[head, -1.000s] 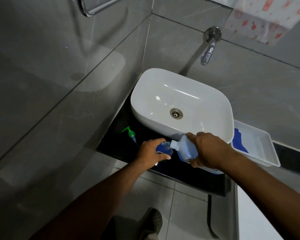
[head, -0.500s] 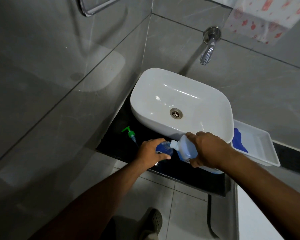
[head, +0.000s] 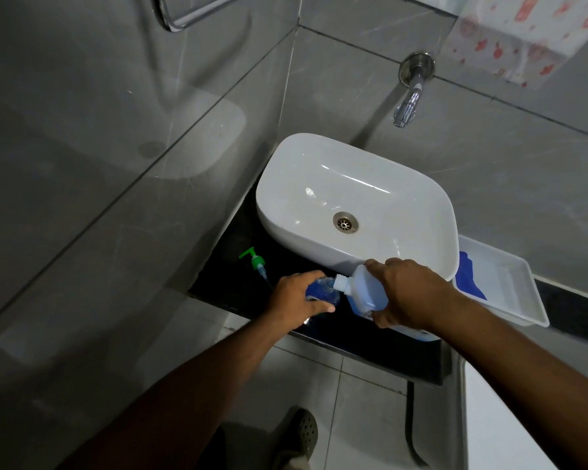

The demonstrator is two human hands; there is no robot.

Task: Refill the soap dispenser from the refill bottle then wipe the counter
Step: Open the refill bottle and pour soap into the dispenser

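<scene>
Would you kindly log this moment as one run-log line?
step: pouring | right hand: tilts refill bottle | left hand: steadies dispenser | pump: on counter

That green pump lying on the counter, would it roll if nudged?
The green pump probably wouldn't roll far: its spout juts sideways. It looks like light plastic, so it would likely skid on the glossy counter. Its thin tube may flex.

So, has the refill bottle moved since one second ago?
No. The refill bottle, gripped by the right hand, sits tilted at the same spot against the sink rim, its neck at the dispenser.
</scene>
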